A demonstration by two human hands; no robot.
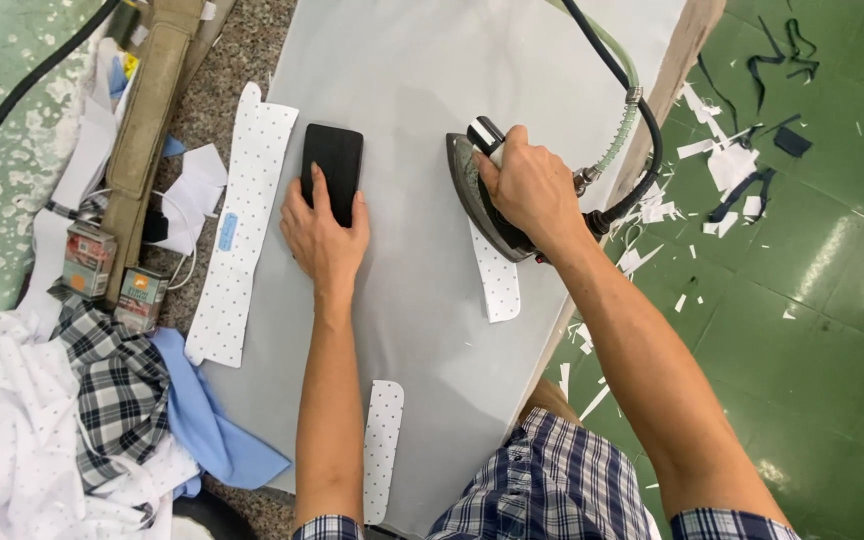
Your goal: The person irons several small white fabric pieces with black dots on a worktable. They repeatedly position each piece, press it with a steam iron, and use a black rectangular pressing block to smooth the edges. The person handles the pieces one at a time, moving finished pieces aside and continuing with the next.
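My left hand [324,235] rests flat on a black rectangular pad [332,170] lying on the grey pressing board [422,330]. My right hand [532,190] grips the handle of a steam iron [482,200], which stands tilted on its side at the board's right part. A narrow white dotted fabric strip [498,280] lies under and below the iron. A second dotted strip [384,445] lies near the board's front edge. A long stack of dotted pieces [240,220] lies along the board's left edge.
A green hose and black cable [632,110] run from the iron toward the back. Plaid, blue and white cloth [122,400] is heaped at the left, next to two small boxes [112,275]. Paper and fabric scraps [727,170] litter the green floor at right.
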